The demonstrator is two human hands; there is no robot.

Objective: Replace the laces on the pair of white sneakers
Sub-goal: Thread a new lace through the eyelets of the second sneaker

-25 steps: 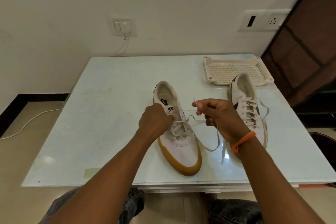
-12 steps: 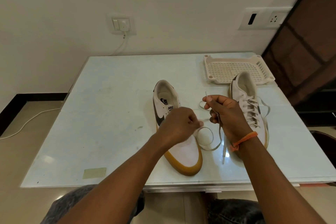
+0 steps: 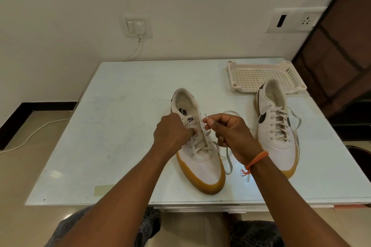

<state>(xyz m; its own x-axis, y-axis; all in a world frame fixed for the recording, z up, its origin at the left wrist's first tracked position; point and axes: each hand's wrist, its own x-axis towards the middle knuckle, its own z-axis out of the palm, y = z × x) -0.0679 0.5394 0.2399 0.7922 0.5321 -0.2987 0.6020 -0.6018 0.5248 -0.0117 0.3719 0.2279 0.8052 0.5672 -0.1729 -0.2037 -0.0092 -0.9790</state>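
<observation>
A white sneaker with a gum sole lies mid-table, toe toward me, partly laced at its lower eyelets. My left hand grips the shoe's left eyelet edge beside the tongue. My right hand pinches the tip of a pale lace just above the shoe's upper right eyelets; the lace trails down past my wrist. The second white sneaker stands to the right, fully laced, with loose lace ends hanging on its right side.
A cream perforated plastic tray sits at the table's back right, just behind the second sneaker. The glass-topped table has a strip of tape near its front left. A white cable runs along the floor at left.
My left hand moved back up from the shoe's toe area to the left eyelet edge. My right hand brought the lace tip leftward to the upper eyelets.
</observation>
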